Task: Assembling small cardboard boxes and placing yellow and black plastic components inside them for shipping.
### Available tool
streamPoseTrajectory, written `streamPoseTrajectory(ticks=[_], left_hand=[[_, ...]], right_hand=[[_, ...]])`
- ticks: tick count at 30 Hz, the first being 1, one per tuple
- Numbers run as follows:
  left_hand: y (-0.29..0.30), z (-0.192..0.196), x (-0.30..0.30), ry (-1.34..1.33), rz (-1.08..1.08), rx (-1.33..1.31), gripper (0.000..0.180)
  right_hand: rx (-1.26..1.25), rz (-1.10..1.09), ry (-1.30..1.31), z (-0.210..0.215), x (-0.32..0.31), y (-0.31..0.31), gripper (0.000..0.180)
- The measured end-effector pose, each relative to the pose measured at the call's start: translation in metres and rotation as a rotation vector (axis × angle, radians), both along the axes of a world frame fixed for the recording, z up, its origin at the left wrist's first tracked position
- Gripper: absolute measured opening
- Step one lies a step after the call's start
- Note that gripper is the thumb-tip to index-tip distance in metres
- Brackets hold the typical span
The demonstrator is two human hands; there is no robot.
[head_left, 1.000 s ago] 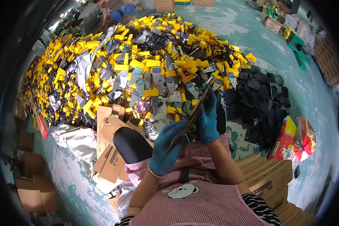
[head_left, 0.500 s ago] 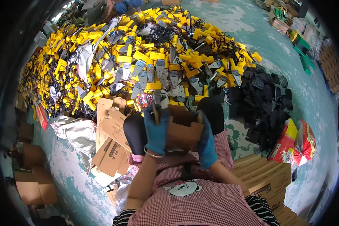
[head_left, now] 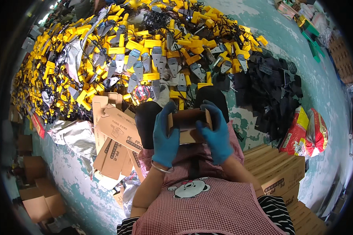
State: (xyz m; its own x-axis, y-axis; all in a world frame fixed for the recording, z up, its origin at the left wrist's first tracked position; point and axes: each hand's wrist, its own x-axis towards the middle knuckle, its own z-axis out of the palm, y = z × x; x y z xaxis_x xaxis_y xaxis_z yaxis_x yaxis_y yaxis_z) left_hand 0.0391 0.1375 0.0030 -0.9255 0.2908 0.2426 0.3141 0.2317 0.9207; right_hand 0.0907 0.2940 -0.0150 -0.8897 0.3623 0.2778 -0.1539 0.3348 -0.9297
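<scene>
Both hands wear blue gloves and hold one small brown cardboard box [head_left: 187,124] over the person's lap, just short of the black-clad knees [head_left: 176,113]. The left hand [head_left: 165,137] grips the box's left end: thumb laid over the top edge, fingers [head_left: 161,150] wrapped down the near side and closed on the card. The right hand [head_left: 215,135] grips the right end the same way, thumb hooked over the upper flap, fingers [head_left: 219,147] curled shut on the box wall. Neither hand is spread or free.

The box's long axis runs left to right across the body, square to the forearms. It lies directly between the two hands, so neither is nearer; each covers one end. A side flap stands up at the right end; whether the top is fully closed cannot be told.

Surroundings on the floor [head_left: 262,39]: a large heap of yellow and grey tools [head_left: 145,55] with black cords lies ahead of the knees, well apart from the hands. A pile of black parts [head_left: 270,90] sits toward the front right. Flat, unfolded cartons [head_left: 115,133] lie just beside the left knee. Stacked brown cartons [head_left: 278,172] stand near the right elbow. A red and yellow bag [head_left: 306,133] lies beyond them.
</scene>
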Motion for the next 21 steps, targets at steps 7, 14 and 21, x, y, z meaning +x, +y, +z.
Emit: streamPoseTrajectory(ticks=[7, 14, 21], left_hand=[[-0.005, -0.003, 0.000, 0.060, -0.012, -0.090, 0.073], [-0.011, 0.010, 0.002, -0.327, -0.158, 0.281, 0.060], [-0.037, -0.005, 0.001, 0.148, -0.303, -0.096, 0.067]], right_hand=[[-0.133, 0.187, -0.057, -0.008, 0.012, 0.005, 0.064], [-0.718, 0.233, -0.256, 0.011, 0.024, 0.000, 0.060], [-0.613, 0.229, -0.078, -0.006, 0.020, 0.022, 0.033]])
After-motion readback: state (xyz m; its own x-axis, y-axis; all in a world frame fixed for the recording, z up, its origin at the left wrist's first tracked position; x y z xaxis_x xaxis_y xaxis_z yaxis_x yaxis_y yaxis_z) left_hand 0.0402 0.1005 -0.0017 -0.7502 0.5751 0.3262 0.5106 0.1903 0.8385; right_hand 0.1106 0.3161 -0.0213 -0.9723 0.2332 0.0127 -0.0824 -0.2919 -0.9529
